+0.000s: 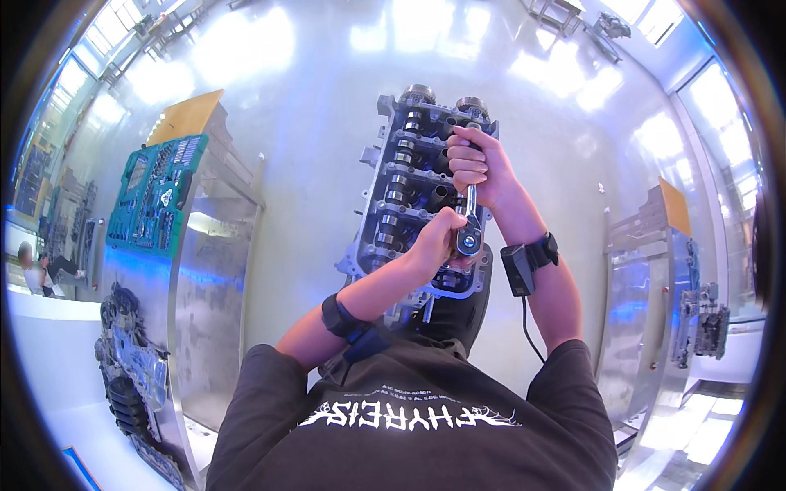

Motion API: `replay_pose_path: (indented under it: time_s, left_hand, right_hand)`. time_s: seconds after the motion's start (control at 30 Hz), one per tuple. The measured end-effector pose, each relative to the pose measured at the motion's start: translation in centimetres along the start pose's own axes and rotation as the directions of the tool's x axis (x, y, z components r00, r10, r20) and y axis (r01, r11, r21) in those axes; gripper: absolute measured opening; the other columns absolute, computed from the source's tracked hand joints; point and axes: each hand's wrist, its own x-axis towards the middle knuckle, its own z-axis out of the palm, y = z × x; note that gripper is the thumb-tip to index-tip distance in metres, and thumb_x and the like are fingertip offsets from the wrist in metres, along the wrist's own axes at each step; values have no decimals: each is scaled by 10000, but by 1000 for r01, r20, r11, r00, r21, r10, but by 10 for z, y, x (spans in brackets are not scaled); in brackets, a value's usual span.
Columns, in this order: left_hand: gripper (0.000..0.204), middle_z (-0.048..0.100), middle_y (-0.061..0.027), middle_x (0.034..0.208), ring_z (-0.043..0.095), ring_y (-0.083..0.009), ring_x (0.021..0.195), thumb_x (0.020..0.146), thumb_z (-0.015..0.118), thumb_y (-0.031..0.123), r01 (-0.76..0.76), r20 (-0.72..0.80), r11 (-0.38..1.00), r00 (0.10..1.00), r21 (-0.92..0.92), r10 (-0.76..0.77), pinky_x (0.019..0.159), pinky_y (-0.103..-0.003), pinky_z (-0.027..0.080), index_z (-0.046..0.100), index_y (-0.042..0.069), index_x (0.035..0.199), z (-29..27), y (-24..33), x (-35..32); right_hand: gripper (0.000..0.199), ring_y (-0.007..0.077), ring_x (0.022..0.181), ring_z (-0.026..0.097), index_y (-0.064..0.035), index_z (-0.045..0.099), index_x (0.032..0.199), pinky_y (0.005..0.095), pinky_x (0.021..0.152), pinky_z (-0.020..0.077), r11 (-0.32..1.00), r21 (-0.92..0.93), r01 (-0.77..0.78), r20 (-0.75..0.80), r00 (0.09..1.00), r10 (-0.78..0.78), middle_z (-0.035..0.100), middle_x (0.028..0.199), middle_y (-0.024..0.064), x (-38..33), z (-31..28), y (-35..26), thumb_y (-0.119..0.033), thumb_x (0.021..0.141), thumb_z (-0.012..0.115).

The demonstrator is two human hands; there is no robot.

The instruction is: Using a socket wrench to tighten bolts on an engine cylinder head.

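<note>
Ratchet wrench (469, 236), in the head view, lies lengthwise over the right side of the engine (398, 190), its round head toward you. Your right hand (479, 164) is clenched around the handle; your left hand (435, 239) grasps the wrench near its head, thumb along the neck. Whether the head meets a bolt is hidden from you. The wrench looks like polished steel: expect it to be stiff, fairly weighty for its length, and slippery if oily. The handle's far part should give you the best leverage, the head the best steadying. Your engine looks heavy and rigid, with hard edges; its outer rim would be the safer hold, away from the smooth shafts.

What bears the engine is hidden. Around it spreads a pale, glossy floor (315, 155) with bright reflections. Left of the engine, a metal bench (214, 274) carries a teal tool case (155, 196); right of it, another bench (639, 307) stands near a dark machine part (706, 319). Far left of the engine, you have another person (59, 266) in view.
</note>
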Motion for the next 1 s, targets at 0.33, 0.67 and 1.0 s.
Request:
replay_pose_path:
  time_s: [0.33,0.67,1.0]
  left_hand:
    - [487,498,-152,524,471,-232,498,828,294,334,192,-29,973,981,124,-190,500,-312,392,499,-7,548,8,21,6]
    - [379,532,-162,567,490,-250,479,784,322,278,263,-133,964,958,51,-254,509,-331,394,512,-15,638,17,23,5]
    - [320,548,-166,610,472,-231,445,787,331,234,242,-189,970,953,11,-236,461,-332,399,500,-25,703,18,24,5]
  right_hand:
    - [287,55,379,278,-90,437,674,202,329,237,990,3,140,4,990,-140,318,493,-50,-14,-5,-1,-175,947,468]
    - [288,60,379,284,-100,434,672,207,327,246,959,-87,271,-5,962,-272,316,490,-49,-26,-2,6,-183,946,461]
    - [278,63,377,297,-93,469,687,206,325,253,891,-129,436,-7,898,-440,312,481,-49,-35,2,11,-203,942,487]
